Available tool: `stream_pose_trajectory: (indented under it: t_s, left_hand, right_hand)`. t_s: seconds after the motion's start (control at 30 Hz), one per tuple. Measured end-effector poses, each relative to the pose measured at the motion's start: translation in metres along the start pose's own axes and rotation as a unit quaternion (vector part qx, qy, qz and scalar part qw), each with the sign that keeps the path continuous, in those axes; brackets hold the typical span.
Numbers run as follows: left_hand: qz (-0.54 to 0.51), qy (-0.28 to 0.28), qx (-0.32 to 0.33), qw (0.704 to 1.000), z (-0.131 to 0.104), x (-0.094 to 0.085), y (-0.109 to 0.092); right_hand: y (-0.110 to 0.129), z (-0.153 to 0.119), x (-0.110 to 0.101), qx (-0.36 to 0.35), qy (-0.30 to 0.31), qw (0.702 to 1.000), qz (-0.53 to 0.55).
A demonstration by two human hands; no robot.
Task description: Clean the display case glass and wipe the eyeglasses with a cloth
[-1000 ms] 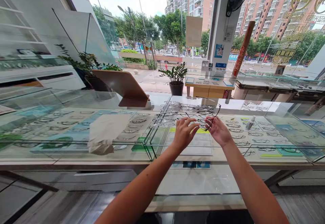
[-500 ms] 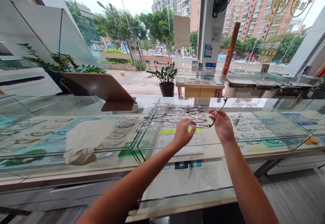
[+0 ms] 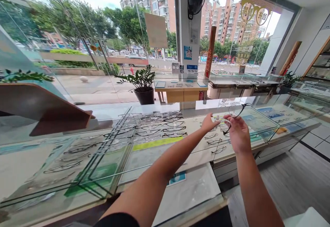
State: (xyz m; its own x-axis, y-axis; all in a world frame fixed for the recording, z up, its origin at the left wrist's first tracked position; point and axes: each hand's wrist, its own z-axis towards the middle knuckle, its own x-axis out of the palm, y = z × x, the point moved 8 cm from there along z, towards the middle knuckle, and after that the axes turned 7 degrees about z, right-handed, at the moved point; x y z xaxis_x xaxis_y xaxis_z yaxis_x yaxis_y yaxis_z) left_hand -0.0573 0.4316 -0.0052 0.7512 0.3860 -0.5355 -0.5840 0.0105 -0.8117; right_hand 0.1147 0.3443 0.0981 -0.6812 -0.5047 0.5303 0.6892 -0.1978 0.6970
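Note:
A pair of black-rimmed eyeglasses is raised over the glass counter, tilted, with the fingers of my right hand closed on it. To its left, my left hand reaches across the counter with thumb and fingers apart. Between them shows the top of a small white bottle; whether they touch it I cannot tell. Several rows of eyeglasses lie on the counter top, left of my hands.
More frames are displayed inside the glass case. A brown slanted board stands on the counter at left. Beyond the counter are a potted plant and a wooden display table. Grey floor shows at right.
The view has swung to the right. My left hand has moved from above the rows of eyeglasses to the small white bottle. My right hand still holds the eyeglasses up.

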Motion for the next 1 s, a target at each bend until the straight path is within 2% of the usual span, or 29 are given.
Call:
stream_pose_trajectory:
  t_s: [0.13, 0.2, 0.27, 0.37, 0.47, 0.6, 0.67, 0.77, 0.83, 0.9, 1.0]
  left_hand:
    - [-0.016, 0.022, -0.030, 0.999, -0.004, 0.016, 0.005]
    - [-0.033, 0.018, -0.040, 0.999, -0.010, 0.013, 0.007]
    - [-0.058, 0.005, -0.048, 0.997, -0.021, 0.001, 0.010]
    - [-0.113, -0.012, -0.057, 0.992, -0.046, -0.033, 0.017]
    - [-0.176, -0.013, -0.073, 0.982, -0.080, -0.082, 0.024]
    - [-0.240, -0.009, -0.092, 0.966, -0.128, -0.156, 0.029]
    - [-0.275, 0.013, -0.103, 0.956, -0.148, -0.184, 0.029]
    - [-0.345, 0.045, -0.121, 0.930, -0.171, -0.210, 0.030]
    - [-0.368, 0.036, -0.117, 0.922, -0.182, -0.222, 0.034]
    - [-0.362, 0.014, -0.103, 0.927, -0.190, -0.230, 0.040]
    - [-0.250, -0.060, -0.095, 0.962, -0.198, -0.239, 0.055]
  right_hand:
    - [0.002, 0.002, -0.005, -0.006, -0.008, 1.000, -0.004]
    - [0.000, 0.004, -0.005, -0.007, -0.014, 1.000, -0.007]
    - [-0.003, 0.005, -0.004, -0.003, -0.019, 1.000, -0.001]
    - [-0.012, 0.005, 0.001, 0.014, -0.015, 1.000, 0.013]
    - [-0.028, 0.003, 0.015, 0.037, -0.005, 0.999, 0.028]
    - [-0.069, -0.001, 0.057, 0.096, 0.054, 0.994, 0.013]
    - [-0.096, -0.007, 0.084, 0.136, 0.103, 0.985, -0.007]
    - [-0.134, -0.020, 0.119, 0.187, 0.164, 0.968, -0.021]
    - [-0.152, -0.029, 0.135, 0.209, 0.191, 0.959, -0.023]
    - [-0.165, -0.037, 0.146, 0.222, 0.212, 0.951, -0.024]
    - [-0.175, -0.048, 0.152, 0.233, 0.235, 0.943, -0.029]
